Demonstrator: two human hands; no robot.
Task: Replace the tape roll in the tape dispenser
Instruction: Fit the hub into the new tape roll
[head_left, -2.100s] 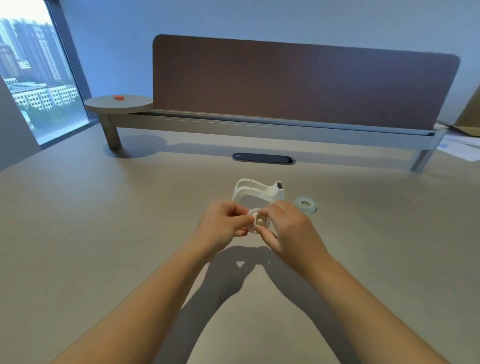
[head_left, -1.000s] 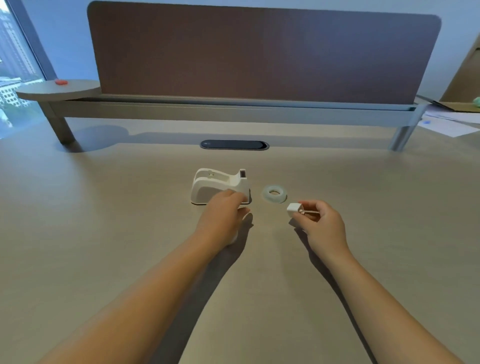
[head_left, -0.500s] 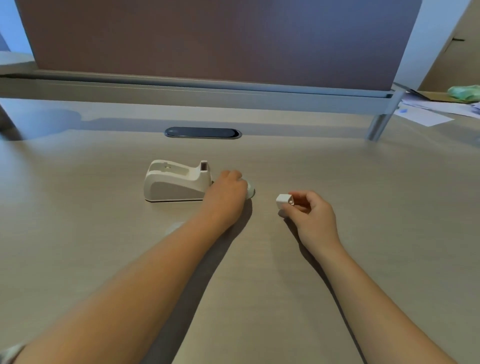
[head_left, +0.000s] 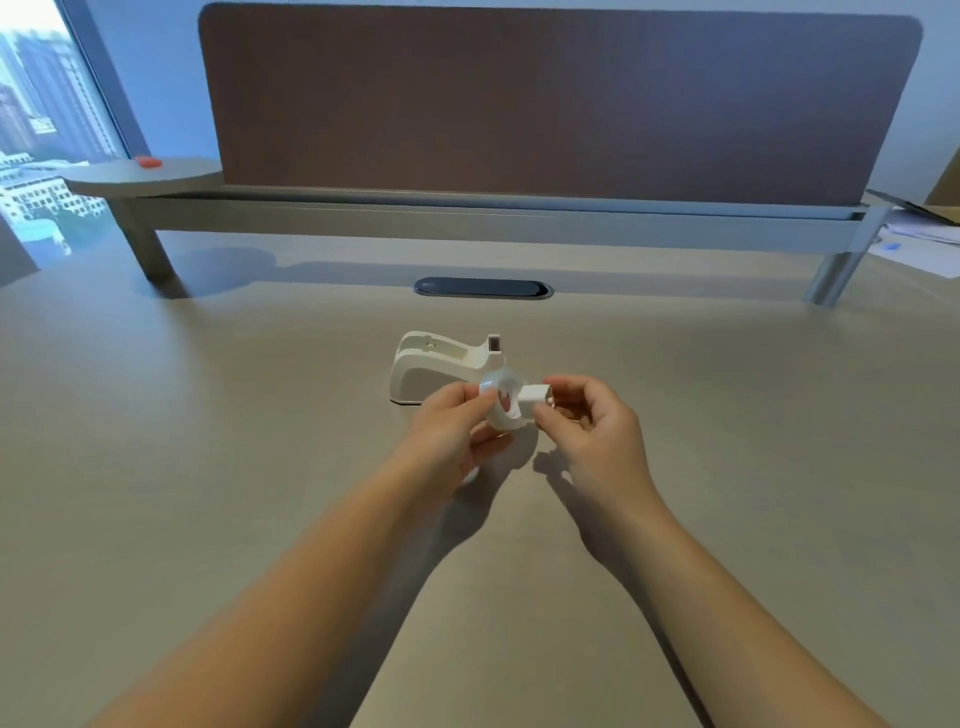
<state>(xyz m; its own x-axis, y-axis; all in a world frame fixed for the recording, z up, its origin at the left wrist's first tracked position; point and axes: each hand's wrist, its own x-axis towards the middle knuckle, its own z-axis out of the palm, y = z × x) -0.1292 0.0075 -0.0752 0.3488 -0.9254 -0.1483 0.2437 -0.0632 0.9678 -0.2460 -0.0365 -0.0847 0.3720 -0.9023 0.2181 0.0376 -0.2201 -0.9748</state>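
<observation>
A white tape dispenser (head_left: 434, 366) stands on the beige desk (head_left: 208, 467), its roll cradle holding nothing. Just in front of it, above the desk, my left hand (head_left: 452, 436) pinches a pale translucent tape roll (head_left: 501, 397) upright by its rim. My right hand (head_left: 592, 423) grips a small white spindle core (head_left: 532, 400), whose tip sits at the roll's centre hole. Both hands are close together, almost touching.
A dark oval cable grommet (head_left: 483, 288) is set in the desk behind the dispenser. A brown divider panel (head_left: 545, 104) on a grey rail closes off the back. A round side shelf (head_left: 140, 174) carries a small red object (head_left: 149, 162). Papers (head_left: 919, 244) lie far right.
My left hand picked the tape roll up off the desk and lifted it. My right hand brought the spindle core leftward to the roll's hole. The camera view shifted back to the left.
</observation>
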